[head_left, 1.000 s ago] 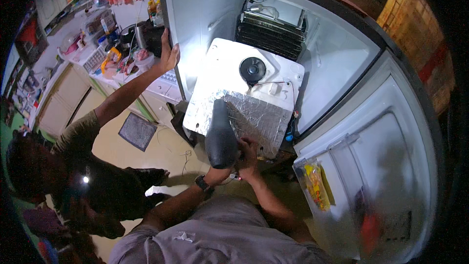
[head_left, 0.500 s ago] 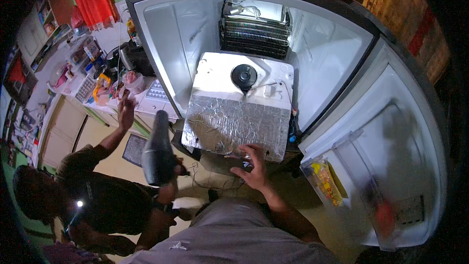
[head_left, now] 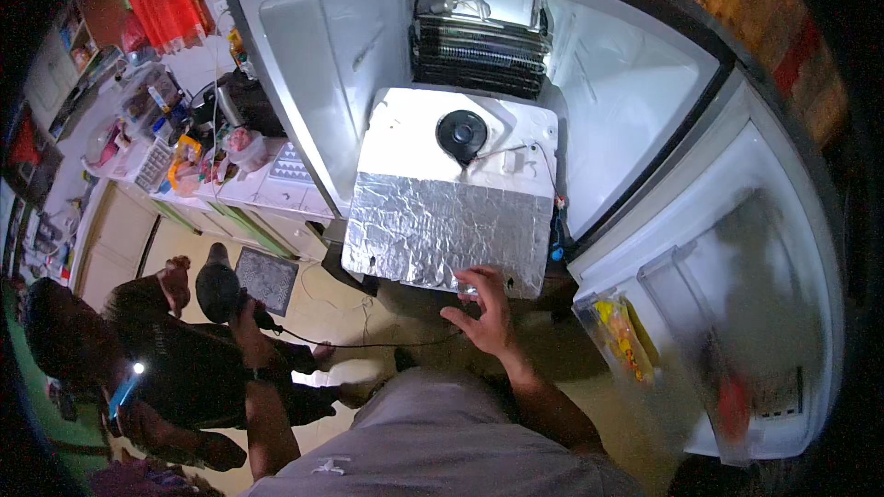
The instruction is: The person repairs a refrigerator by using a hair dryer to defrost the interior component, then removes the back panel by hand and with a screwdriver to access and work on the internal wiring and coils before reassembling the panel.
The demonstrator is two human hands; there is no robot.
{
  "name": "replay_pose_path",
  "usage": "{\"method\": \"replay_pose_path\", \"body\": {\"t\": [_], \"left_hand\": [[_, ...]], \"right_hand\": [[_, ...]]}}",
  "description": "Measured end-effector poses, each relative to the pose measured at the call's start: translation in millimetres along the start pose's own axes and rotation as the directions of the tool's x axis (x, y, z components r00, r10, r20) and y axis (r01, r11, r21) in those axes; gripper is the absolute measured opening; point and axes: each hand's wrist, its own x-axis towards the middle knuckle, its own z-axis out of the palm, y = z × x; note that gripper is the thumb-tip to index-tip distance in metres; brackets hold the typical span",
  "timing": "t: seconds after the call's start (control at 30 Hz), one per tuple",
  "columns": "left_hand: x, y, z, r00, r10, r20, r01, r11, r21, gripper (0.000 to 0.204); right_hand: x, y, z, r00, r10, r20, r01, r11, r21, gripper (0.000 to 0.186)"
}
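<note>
My left hand is closed round the handle of a dark hair dryer, held out to the left over the floor. The dryer's cord runs right, toward my other hand. In front of me, at the open refrigerator, lies a white panel with a round black fan. Wrinkled silver foil covers its near half. My right hand is at the panel's front edge, fingertips on the foil and thumb spread apart below, so it looks open.
Finned coils show at the refrigerator's back. Its door stands open at right, with a yellow packet in a shelf. Another person with a bright light is close on my left. Behind them, a cluttered counter runs alongside.
My left hand has swung the hair dryer left and down, away from the foil. The other person's raised hand has dropped. My right hand has stayed at the panel's edge.
</note>
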Motion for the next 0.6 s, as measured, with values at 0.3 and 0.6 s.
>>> {"method": "replay_pose_path", "body": {"t": [0.3, 0.6], "left_hand": [[20, -21, -1, 0.997, 0.062, 0.046, -0.066, 0.992, 0.109, 0.029], [26, 25, 0, 0.995, 0.096, -0.027, -0.094, 0.994, 0.053, 0.046]], "right_hand": [[1, -2, -5, 0.999, 0.015, -0.037, -0.015, 1.000, -0.023, 0.057], [5, -7, -4, 0.998, 0.059, -0.007, -0.058, 0.995, 0.076, 0.049]]}}
